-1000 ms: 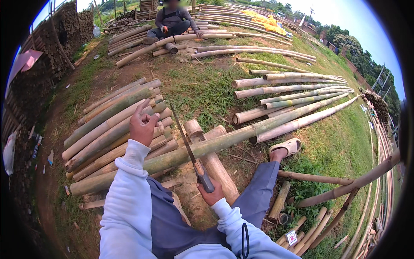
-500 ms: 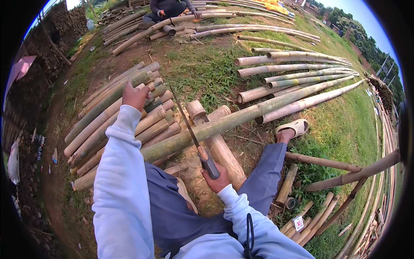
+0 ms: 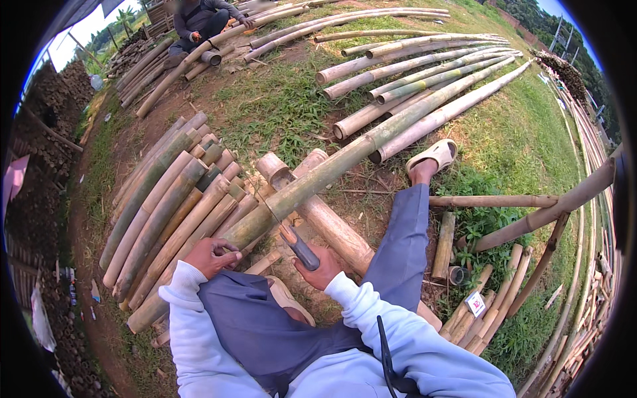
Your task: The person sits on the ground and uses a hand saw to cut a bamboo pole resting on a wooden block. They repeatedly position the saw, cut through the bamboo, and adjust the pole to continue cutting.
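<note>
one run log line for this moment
left hand: over long green bamboo pole, contact unclear | right hand: gripping dark-handled handsaw | handsaw: across pole | pole: over thick pale bamboo log

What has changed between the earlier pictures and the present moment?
The left hand has come down and back from over the stack of cut bamboo to beside the long green pole; whether it touches the pole is unclear. The right hand still holds the saw, and the pole still lies across the thick log.
</note>
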The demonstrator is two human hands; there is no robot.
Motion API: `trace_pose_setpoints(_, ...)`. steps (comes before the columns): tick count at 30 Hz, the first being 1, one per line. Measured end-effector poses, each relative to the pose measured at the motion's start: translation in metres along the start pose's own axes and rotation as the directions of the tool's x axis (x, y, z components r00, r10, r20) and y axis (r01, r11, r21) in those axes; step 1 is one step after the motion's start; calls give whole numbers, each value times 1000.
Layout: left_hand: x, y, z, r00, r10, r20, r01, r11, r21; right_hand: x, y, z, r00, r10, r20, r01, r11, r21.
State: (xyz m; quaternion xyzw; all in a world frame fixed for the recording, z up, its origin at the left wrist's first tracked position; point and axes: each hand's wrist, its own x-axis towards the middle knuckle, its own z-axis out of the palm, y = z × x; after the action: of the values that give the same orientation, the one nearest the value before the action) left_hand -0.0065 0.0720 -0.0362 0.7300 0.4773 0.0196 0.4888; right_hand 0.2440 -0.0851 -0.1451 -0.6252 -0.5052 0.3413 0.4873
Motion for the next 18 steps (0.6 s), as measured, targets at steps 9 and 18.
trace_pose_setpoints(9, -24, -18, -6, 995, -23, -94, 14, 995, -95, -5, -3, 2, 1000, 6, -18, -5, 998, 67)
trace_pose_setpoints(18, -26, -23, -5, 989, -28, -144, 12, 994, -111, -5, 6, 7, 1000, 11, -1, -11, 997, 80)
